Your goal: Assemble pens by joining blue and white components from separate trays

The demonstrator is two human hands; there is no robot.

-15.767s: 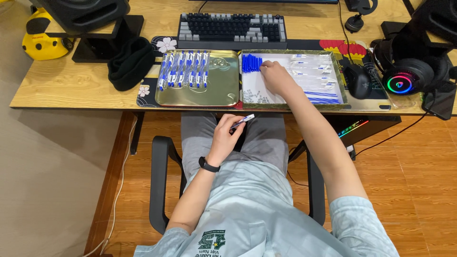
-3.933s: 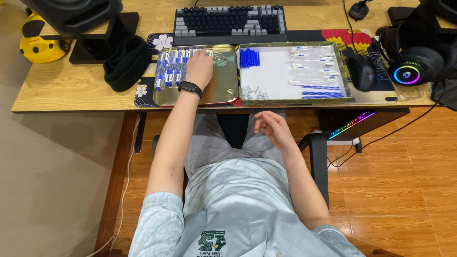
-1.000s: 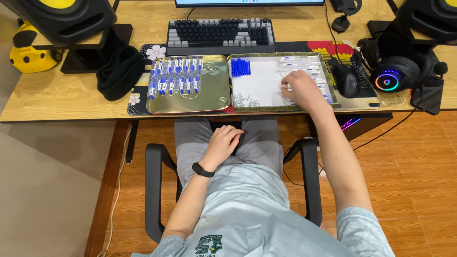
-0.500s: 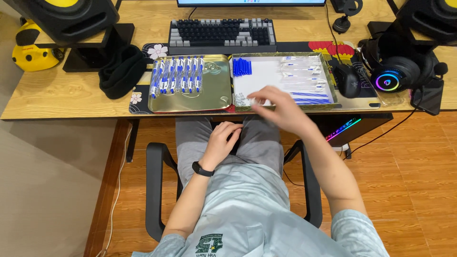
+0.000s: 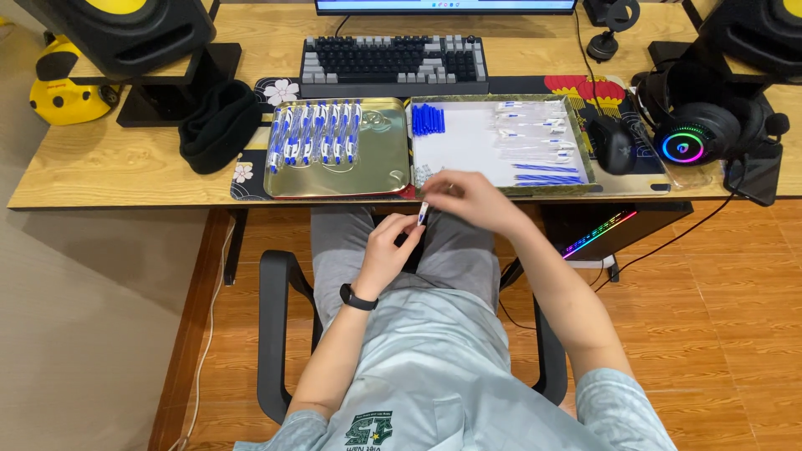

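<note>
Long wooden desk (image 5: pixel 109 167), pale grain. Grey-and-black mechanical keyboard (image 5: pixel 394 65) at the back centre, on a dark patterned desk mat (image 5: pixel 276 88). Black knit beanie (image 5: pixel 219 125) left of the mat. Black speaker with yellow cone (image 5: pixel 117 33) on a stand, far left; yellow-and-black toy (image 5: pixel 67 92) beside it. Black mouse (image 5: pixel 613 144) and black headset with rainbow-lit ring (image 5: pixel 697 125) at right. Black chair armrest (image 5: pixel 276 334) below.

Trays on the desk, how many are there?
2. The gold tray with finished pens lies left, in front of the keyboard; the white-lined tray with pen parts sits right beside it, touching. None seem hidden.
</note>
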